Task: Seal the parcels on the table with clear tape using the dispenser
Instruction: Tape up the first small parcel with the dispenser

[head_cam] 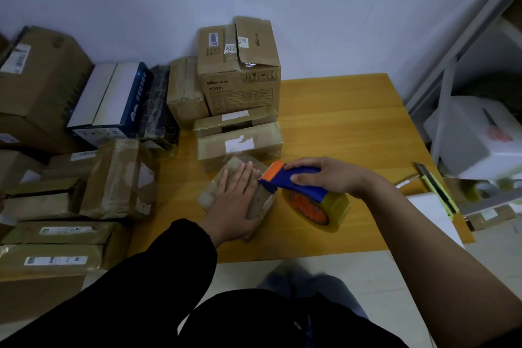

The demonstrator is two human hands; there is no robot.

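Head view, left grip [234,200] flat on parcel [261,203], right grip [327,175] clasping dispenser [293,183] at its edge

A cardboard box [240,87] by the wall carries the brand "Bear 小熊". Beneath it, "切碎机" is printed. Nothing else reads clearly.

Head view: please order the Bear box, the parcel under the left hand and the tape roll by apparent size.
1. Bear box, though farther away.
2. Parcel, partly covered by the left hand.
3. Tape roll, slightly smaller.
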